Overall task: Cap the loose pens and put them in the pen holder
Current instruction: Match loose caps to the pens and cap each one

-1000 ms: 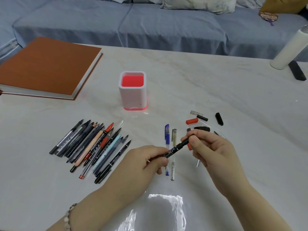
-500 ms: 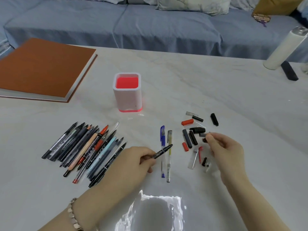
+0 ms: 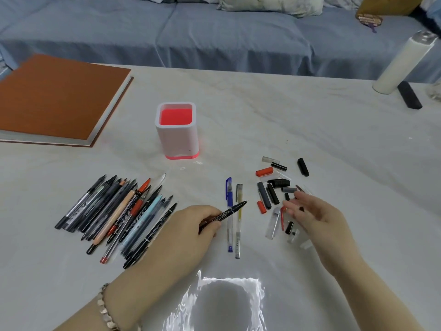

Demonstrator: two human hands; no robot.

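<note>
My left hand point(image 3: 191, 231) grips a thin black pen point(image 3: 231, 210) with its bare tip pointing up and right. My right hand point(image 3: 312, 215) hovers over a scatter of loose caps point(image 3: 272, 193), black, grey, red and clear, its fingers blurred and spread, holding nothing. Two capped pens lie between my hands: a blue one point(image 3: 229, 206) and a yellowish clear one point(image 3: 239, 225). A row of several uncapped pens point(image 3: 114, 213) lies to the left. The white pen holder point(image 3: 177, 133) with a red inside stands behind them, with no pens in it.
An orange-brown book point(image 3: 55, 99) lies at the far left. A white bottle point(image 3: 403, 62) and a black bar point(image 3: 409, 94) sit at the far right corner. A blue sofa point(image 3: 214, 32) runs behind the marble table point(image 3: 334, 139). Glare shines near the front edge.
My right hand let go of the black pen's end and moved right over the caps, its fingers spreading. My left hand keeps the pen.
</note>
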